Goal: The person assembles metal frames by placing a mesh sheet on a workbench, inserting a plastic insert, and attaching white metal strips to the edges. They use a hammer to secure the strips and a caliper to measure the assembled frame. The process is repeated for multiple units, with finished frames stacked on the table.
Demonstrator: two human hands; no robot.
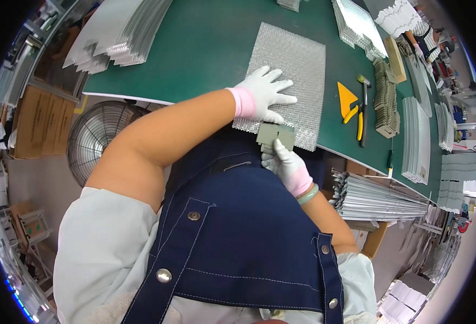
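A silvery textured sheet lies on the green tabletop, reaching the table's near edge. My left hand, in a white glove with a pink cuff, rests on it with fingers spread and nothing held. Just below that hand is a small grey-green flat plate with notched edges; whether it is one piece or a few stacked I cannot tell. My right hand, gloved the same way, pinches this plate from below, thumb on its top face. Part of the right hand's fingers is hidden beneath the plate.
On the right lie an orange triangular scraper, a hammer with a yellow-and-black handle, and a row of grey-green plates. Stacks of silver panels sit back left. A floor fan stands left below the table edge.
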